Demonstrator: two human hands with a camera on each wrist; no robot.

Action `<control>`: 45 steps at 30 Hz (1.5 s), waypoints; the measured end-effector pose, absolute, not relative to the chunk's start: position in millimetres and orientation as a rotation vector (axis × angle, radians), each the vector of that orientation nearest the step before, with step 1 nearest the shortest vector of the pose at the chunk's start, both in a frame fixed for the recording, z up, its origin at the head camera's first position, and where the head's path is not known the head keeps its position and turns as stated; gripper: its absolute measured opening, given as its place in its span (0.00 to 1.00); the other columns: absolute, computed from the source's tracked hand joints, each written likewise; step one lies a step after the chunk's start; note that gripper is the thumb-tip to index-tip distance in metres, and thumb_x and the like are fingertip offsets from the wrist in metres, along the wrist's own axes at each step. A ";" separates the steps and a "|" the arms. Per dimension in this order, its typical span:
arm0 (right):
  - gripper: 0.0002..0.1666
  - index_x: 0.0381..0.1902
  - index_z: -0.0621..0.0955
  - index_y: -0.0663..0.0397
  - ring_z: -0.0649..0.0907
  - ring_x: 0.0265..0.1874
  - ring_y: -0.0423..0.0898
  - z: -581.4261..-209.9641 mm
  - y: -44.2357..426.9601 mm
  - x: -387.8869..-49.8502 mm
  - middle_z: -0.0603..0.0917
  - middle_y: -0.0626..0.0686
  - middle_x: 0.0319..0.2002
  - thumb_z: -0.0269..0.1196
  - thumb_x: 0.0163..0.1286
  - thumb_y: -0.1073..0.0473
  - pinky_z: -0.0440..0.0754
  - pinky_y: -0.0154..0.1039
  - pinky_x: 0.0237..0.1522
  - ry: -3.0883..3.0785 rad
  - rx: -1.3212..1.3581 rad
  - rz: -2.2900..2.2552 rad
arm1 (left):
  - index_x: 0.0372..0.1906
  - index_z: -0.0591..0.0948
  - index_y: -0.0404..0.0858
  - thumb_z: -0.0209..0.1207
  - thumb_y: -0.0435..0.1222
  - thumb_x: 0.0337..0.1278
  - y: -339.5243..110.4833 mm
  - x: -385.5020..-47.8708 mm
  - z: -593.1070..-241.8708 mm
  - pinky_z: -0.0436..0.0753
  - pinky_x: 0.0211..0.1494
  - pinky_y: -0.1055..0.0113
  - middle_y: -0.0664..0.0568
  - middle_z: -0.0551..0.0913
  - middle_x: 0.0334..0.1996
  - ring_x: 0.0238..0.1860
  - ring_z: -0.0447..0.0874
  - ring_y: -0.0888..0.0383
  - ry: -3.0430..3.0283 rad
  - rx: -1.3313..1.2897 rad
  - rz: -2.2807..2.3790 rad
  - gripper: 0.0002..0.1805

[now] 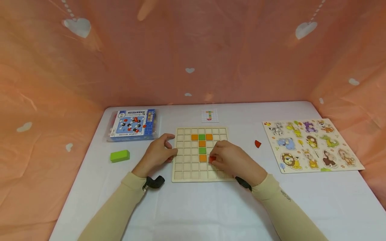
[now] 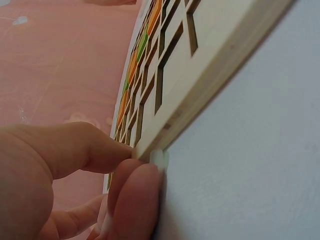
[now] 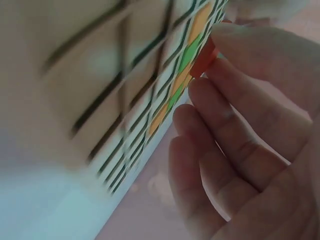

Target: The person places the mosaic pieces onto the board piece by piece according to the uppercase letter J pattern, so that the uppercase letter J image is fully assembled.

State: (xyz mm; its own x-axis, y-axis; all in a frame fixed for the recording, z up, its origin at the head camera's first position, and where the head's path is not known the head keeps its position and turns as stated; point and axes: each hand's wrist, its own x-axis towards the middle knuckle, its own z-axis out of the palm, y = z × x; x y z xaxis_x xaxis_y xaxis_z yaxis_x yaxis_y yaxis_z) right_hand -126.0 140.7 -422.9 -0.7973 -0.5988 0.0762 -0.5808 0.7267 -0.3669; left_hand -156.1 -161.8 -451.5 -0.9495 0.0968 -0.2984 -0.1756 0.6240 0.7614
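A wooden grid board (image 1: 185, 175) lies in the middle of the white table, with orange tiles (image 1: 203, 158) and green tiles (image 1: 202, 150) set in its cells in a T-like shape. My left hand (image 1: 157, 152) holds the board's left edge; the left wrist view has the thumb over the rim and a fingertip against its side. Over the board, my right hand (image 1: 234, 160) pinches a red tile (image 3: 204, 59) between thumb and index finger, just right of the lowest orange tile. Fingers partly cover the red tile, so its full shape is hidden.
Behind the board lies a small card (image 1: 209, 115) with a coloured J-like pattern. A boxed molecule set (image 1: 132, 124) and a green block (image 1: 119, 156) are at left. To the right lie a red wedge-shaped piece (image 1: 257, 144) and an animal puzzle board (image 1: 313, 146).
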 end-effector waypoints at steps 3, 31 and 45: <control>0.03 0.39 0.91 0.46 0.83 0.44 0.42 -423.3 127.9 -124.9 0.85 0.44 0.39 0.75 0.68 0.60 0.86 0.38 0.47 2.843 -1.046 -0.580 | 0.76 0.73 0.43 0.69 0.38 0.66 -161.5 -156.9 -451.5 0.85 0.33 0.67 0.44 0.81 0.46 0.27 0.87 0.57 2.533 -0.065 1.248 0.35; 0.06 0.34 0.89 0.43 0.84 0.46 0.44 -432.9 113.2 -120.6 0.84 0.42 0.38 0.74 0.68 0.61 0.86 0.39 0.48 2.831 -1.109 -0.552 | 0.76 0.73 0.43 0.70 0.38 0.66 -161.9 -158.9 -453.5 0.85 0.32 0.67 0.44 0.81 0.45 0.27 0.87 0.58 2.526 -0.059 1.254 0.35; 0.06 0.35 0.89 0.44 0.84 0.45 0.44 -433.1 112.2 -120.0 0.84 0.43 0.38 0.74 0.67 0.63 0.86 0.38 0.47 2.834 -1.138 -0.536 | 0.76 0.73 0.43 0.70 0.38 0.66 -162.1 -157.3 -452.4 0.85 0.33 0.67 0.44 0.82 0.45 0.27 0.87 0.57 2.527 -0.054 1.258 0.35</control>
State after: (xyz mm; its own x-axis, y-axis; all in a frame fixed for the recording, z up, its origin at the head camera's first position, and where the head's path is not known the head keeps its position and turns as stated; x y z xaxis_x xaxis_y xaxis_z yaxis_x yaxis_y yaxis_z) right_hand -120.0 112.2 -433.1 -0.7297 -0.6779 0.0892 -0.6637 0.6708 -0.3309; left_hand -157.3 -162.1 -452.4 -0.9489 0.1062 -0.2971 -0.1731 0.6123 0.7715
